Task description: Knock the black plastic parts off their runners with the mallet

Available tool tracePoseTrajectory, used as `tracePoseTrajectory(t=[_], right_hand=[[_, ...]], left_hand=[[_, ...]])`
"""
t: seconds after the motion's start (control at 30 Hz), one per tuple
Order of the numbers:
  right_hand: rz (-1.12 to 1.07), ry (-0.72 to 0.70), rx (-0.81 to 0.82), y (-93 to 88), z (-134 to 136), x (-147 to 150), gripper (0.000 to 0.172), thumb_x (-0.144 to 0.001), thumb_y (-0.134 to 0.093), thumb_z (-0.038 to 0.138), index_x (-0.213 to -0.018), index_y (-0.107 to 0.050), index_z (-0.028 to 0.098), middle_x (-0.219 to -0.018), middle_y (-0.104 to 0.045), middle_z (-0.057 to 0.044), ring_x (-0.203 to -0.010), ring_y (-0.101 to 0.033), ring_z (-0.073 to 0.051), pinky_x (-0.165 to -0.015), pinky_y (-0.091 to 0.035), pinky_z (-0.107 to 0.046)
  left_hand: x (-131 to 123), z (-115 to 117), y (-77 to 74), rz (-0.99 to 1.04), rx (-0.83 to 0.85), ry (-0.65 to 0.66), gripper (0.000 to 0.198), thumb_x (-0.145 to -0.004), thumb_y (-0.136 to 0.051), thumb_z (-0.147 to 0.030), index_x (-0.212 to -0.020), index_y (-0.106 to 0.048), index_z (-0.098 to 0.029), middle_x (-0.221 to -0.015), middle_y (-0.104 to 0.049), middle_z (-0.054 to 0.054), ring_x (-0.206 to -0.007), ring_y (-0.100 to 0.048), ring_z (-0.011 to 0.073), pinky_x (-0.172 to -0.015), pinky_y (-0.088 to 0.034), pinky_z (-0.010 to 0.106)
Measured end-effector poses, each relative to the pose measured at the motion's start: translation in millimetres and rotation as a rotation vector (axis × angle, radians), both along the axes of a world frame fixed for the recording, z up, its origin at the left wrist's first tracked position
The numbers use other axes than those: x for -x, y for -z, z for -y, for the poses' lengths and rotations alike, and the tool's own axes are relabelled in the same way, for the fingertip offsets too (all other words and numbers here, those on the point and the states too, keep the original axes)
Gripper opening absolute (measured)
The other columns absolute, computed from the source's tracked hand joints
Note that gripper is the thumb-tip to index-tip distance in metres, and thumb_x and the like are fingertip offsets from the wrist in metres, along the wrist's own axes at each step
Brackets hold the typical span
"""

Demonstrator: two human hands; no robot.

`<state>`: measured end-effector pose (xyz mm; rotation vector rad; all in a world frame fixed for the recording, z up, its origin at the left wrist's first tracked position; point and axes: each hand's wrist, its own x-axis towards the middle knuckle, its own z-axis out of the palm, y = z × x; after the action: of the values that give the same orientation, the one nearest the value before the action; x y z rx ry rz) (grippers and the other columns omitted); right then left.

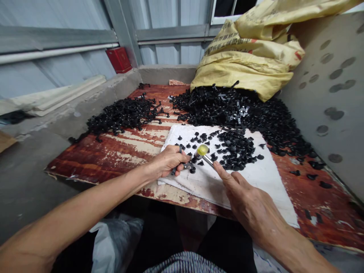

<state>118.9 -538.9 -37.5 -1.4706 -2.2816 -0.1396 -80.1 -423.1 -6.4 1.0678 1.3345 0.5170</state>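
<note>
My right hand (241,189) grips the metal handle of a small mallet (202,150), its yellow face turned upward just right of my left hand. My left hand (170,161) is closed around a small black jointed part (186,165), close beside the mallet's head. Beneath both lies a white cloth (204,185). Loose black round-headed pieces (236,148) are scattered and heaped on the cloth, mostly to the right of the mallet. Whether the mallet touches the part, I cannot tell.
A pile of black linked parts (125,113) sits at the left on the worn red-brown board (119,151). A larger heap (222,106) spills from a yellow woven sack (241,68) at the back. A spotted pale panel (327,83) borders the right side.
</note>
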Motion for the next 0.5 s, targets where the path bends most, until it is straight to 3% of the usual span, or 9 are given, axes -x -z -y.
tracePoseTrajectory(t=[0.13, 0.3, 0.4, 0.5], right_hand=[[0.070, 0.048, 0.002, 2.4, -3, -3, 0.067, -0.084, -0.035, 0.002, -0.149, -0.031, 0.021, -0.073, -0.052, 0.001, -0.039, -0.046, -0.011, -0.037, -0.029, -0.024], [-0.040, 0.005, 0.088, -7.0, -5, -3, 0.066, -0.085, -0.036, 0.003, -0.147, -0.038, 0.022, -0.074, -0.057, -0.001, -0.041, -0.048, -0.011, -0.038, -0.037, -0.023], [-0.221, -0.063, -0.004, -25.3, 0, 0, 0.064, -0.089, -0.040, 0.006, -0.150, -0.036, 0.027, -0.090, -0.066, -0.006, -0.054, -0.059, -0.014, -0.046, -0.047, -0.023], [-0.404, -0.001, -0.173, -32.8, 7, 4, 0.070, -0.092, -0.042, 0.009, -0.155, -0.025, 0.034, -0.115, -0.066, -0.011, -0.074, -0.067, -0.019, -0.060, -0.054, -0.030]], left_hand=[[3, 1, -4.1, 0.018, 0.038, 0.050, 0.021, -0.084, -0.055, -0.007, -0.068, -0.048, -0.018, -0.042, -0.047, -0.006, -0.034, -0.042, 0.0068, -0.034, -0.036, 0.019], [8, 3, -3.6, 0.005, 0.019, 0.048, 0.020, -0.081, -0.054, -0.005, -0.065, -0.049, -0.016, -0.039, -0.050, -0.004, -0.031, -0.042, 0.0070, -0.035, -0.039, 0.019], [9, 4, -1.0, -0.015, 0.006, 0.040, 0.022, -0.081, -0.055, -0.006, -0.062, -0.048, -0.016, -0.038, -0.051, -0.003, -0.030, -0.043, 0.0077, -0.033, -0.038, 0.019], [9, 5, -0.4, 0.004, -0.001, 0.032, 0.022, -0.081, -0.055, -0.006, -0.062, -0.048, -0.016, -0.038, -0.051, -0.004, -0.030, -0.043, 0.0077, -0.034, -0.040, 0.020]])
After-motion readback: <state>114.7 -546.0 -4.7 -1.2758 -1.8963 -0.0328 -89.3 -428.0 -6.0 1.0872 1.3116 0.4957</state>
